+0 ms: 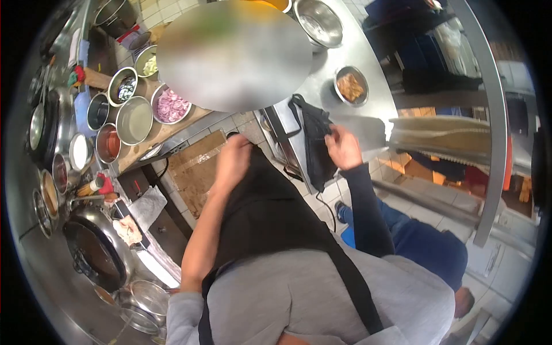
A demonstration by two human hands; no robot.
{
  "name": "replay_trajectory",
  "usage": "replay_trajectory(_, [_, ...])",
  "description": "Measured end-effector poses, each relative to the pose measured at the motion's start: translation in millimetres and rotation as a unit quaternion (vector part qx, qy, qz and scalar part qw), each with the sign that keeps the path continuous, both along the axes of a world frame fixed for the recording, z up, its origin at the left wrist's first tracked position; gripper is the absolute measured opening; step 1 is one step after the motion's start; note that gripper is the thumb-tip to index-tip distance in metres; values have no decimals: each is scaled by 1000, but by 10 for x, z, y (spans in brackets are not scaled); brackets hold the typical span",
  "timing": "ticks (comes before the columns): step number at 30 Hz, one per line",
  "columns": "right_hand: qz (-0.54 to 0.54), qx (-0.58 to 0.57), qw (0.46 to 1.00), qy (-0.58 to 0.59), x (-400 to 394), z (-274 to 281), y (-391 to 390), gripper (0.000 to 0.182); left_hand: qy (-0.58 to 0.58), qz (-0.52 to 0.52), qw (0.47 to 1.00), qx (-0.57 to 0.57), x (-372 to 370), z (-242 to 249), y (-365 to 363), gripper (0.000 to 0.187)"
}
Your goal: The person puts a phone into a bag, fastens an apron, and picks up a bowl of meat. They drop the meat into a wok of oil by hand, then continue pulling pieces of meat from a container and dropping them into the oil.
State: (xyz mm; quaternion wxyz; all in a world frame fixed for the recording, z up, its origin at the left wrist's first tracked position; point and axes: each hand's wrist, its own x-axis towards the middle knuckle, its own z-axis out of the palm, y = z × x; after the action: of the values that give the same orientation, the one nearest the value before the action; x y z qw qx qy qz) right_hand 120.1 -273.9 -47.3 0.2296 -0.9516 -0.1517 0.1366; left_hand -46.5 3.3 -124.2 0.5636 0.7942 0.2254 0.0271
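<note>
My left hand (233, 164) is at the upper left edge of the black apron (270, 201) I wear, its fingers curled in against the cloth; whether they grip it is hard to tell. On the other side, my right hand (344, 148) is at the edge of a black bag (316, 141) with a strap, which lies at the corner of the steel counter. Its thumb and fingers are bent together at the bag's edge. A dark sleeve covers my right forearm. Beyond the bag stands a steel bowl of brown food (351, 86).
Bowls of chopped red onion (172, 106) and pale liquid (134, 121) stand at the left, near a large wok (95, 247). Cardboard (198, 167) lies on the tiled floor. Another person in blue (428, 247) is at the lower right. A blurred patch hides the top centre.
</note>
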Motion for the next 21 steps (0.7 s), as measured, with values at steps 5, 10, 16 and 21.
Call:
replay_trajectory(5, [166, -20, 986, -23, 973, -255, 990, 36, 264, 336, 899, 94, -2248, -892, -15, 21])
replay_trajectory(10, [291, -236, 927, -22, 1447, -880, 1449, 52, 397, 440, 802, -77, -3206, -772, -1627, 19])
replay_trajectory(16, [401, -343, 841, 122, 1517, -934, 1705, 46, 288, 721, 557, -296, -2891, -122, -2479, 19])
replay_trajectory(21, [494, -403, 755, 154, 1710, -1102, 1588, 42, 191, 799, 446, -355, -2292, 139, -2952, 19])
